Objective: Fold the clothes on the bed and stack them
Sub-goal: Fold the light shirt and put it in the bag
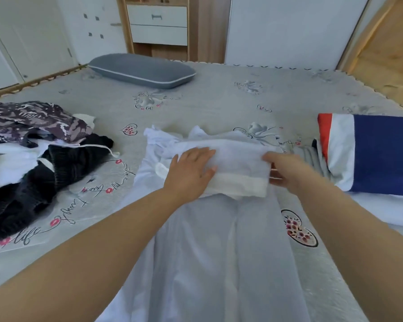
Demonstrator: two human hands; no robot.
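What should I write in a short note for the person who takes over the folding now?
Left hand: flat, pressing on the white garment at its folded far end.
Right hand: grips that fold's right edge.
Unfolded pile: on the bed, left.
Folded stack: on the right.
Done: some clothes stacked; the white garment partly folded.
Left: finish this fold, stack it, then fold the pile.
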